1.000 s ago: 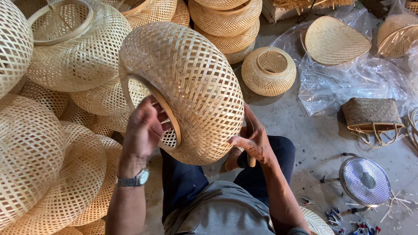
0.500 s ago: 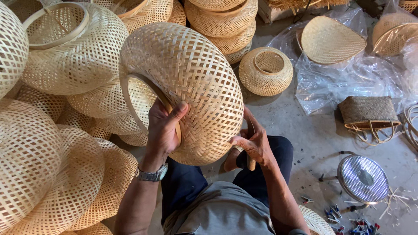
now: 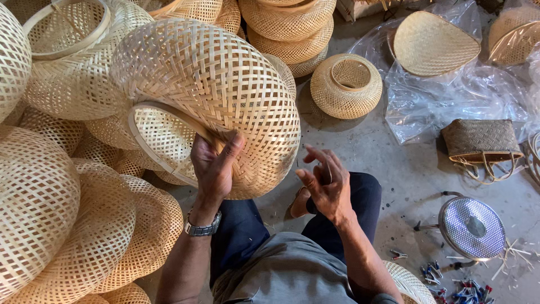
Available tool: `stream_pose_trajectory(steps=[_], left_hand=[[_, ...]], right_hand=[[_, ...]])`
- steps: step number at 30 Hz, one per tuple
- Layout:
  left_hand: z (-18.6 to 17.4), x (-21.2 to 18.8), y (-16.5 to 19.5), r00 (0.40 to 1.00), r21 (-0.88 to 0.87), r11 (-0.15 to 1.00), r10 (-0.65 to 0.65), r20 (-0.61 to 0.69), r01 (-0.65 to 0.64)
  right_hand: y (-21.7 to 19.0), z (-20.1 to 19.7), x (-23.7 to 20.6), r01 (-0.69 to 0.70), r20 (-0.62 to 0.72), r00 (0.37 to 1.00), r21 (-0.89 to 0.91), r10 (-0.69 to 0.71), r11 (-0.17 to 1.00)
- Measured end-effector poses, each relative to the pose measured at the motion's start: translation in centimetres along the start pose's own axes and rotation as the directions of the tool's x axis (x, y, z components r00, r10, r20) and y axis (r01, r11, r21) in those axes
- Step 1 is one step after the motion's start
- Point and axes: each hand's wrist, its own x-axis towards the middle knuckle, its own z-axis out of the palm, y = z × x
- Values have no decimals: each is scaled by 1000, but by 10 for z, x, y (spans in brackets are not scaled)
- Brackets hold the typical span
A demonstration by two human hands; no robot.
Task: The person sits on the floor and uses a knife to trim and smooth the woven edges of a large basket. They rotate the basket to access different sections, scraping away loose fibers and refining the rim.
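Note:
I hold up a large round lampshade (image 3: 225,90) woven from pale bamboo strips, tilted so its ringed opening faces lower left. My left hand (image 3: 214,166), with a metal watch on the wrist, grips the rim of that opening, thumb on the outer weave. My right hand (image 3: 323,183) is off the shade, just to its right, fingers loosely curled and apart, holding nothing. I sit on the grey concrete floor (image 3: 394,163) with dark trousers and a grey shirt.
A heap of similar woven shades (image 3: 62,225) fills the left side, with stacked ones (image 3: 289,28) at the back. A small round woven shade (image 3: 346,87), clear plastic sheeting (image 3: 450,95) with a flat woven piece (image 3: 433,45), a woven handbag (image 3: 481,141), and a small metal fan (image 3: 471,228) lie on the right.
My left hand moved up from inside the opening to clamp the rim. The shade swung left and tilted. My right hand came off the shade's lower edge.

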Motion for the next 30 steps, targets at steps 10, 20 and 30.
stream_pose_trajectory(steps=[10, 20, 30], left_hand=[[18, -15, 13, 996, 56, 995, -77, -54, 80], [12, -24, 5, 995, 75, 997, -5, -101, 12], [19, -27, 0, 994, 102, 994, 54, -97, -44]], right_hand=[[-42, -10, 9, 212, 126, 972, -94, -200, 973], [-58, -20, 3, 115, 190, 980, -345, -50, 931], [-62, -7, 12, 269, 128, 963, -377, -238, 886]])
